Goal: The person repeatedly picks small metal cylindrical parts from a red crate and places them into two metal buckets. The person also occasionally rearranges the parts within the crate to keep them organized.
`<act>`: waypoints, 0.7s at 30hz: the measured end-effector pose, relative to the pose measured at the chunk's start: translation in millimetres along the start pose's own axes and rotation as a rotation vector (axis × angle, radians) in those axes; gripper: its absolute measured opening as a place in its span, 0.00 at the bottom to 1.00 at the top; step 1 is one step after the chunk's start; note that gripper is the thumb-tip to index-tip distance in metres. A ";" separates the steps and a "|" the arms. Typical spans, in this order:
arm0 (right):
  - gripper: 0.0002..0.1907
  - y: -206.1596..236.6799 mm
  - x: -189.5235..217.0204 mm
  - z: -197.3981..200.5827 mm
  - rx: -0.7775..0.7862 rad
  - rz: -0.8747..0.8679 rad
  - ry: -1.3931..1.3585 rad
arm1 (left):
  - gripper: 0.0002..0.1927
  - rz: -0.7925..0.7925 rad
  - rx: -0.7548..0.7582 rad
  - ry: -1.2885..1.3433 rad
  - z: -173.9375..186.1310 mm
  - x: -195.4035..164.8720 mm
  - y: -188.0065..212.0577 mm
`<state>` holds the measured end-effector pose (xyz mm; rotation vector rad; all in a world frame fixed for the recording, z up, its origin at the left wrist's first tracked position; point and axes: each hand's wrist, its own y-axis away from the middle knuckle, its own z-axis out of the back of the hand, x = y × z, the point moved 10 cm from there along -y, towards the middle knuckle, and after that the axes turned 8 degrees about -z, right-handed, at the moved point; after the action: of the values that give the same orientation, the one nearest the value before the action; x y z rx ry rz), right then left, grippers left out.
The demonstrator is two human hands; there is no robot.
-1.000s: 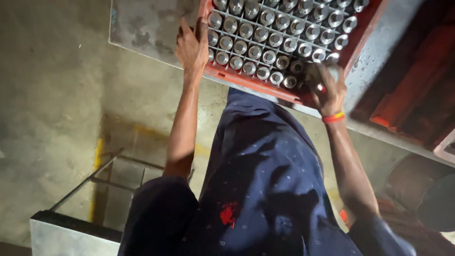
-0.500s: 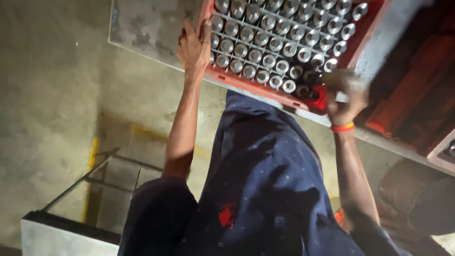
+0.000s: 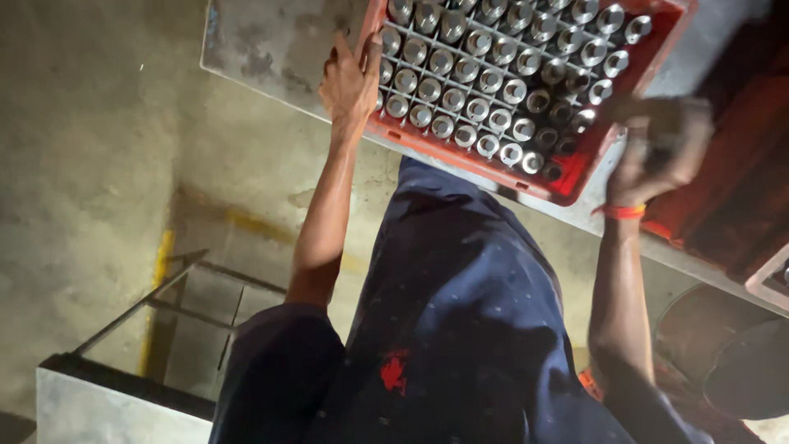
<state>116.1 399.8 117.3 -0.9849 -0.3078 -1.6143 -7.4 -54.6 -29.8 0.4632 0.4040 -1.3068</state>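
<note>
A red crate [image 3: 468, 156] with a grid of cells stands on a grey metal table [image 3: 271, 49]. Several shiny metal cylinders [image 3: 485, 82] fill most cells, while a few cells at its near right corner look dark. My left hand [image 3: 349, 78] grips the crate's left rim, fingers curled over the edge. My right hand [image 3: 657, 148], an orange band at its wrist, hovers just right of the crate's near right corner. It is blurred and its fingers are curled, perhaps around something dark. My dark blue clothing fills the lower middle.
Another red box or rack [image 3: 740, 189] sits at the right edge of the table. On the concrete floor at lower left stands a metal frame [image 3: 164, 304] beside a yellow line [image 3: 160, 263]. A dark round object [image 3: 731, 353] lies at lower right.
My right hand has left the near right corner of the crate and moved up and to the right. My left hand stays on the crate's left rim.
</note>
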 end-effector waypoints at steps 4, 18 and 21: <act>0.17 -1.8 2.5 -3.8 0.057 0.089 -0.010 | 0.36 -0.014 -0.019 0.045 5.1 -3.6 1.6; 0.22 -36.6 32.3 -29.1 -0.008 0.262 0.130 | 0.35 -0.028 -0.037 0.032 4.4 -1.4 -1.5; 0.19 -48.2 17.2 -18.6 -0.005 0.151 -0.016 | 0.34 -0.006 -0.014 0.024 3.9 -1.1 -2.4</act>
<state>64.8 390.3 133.1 -1.0014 -0.2346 -1.4718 -9.9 -56.3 -26.2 0.4672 0.4344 -1.3043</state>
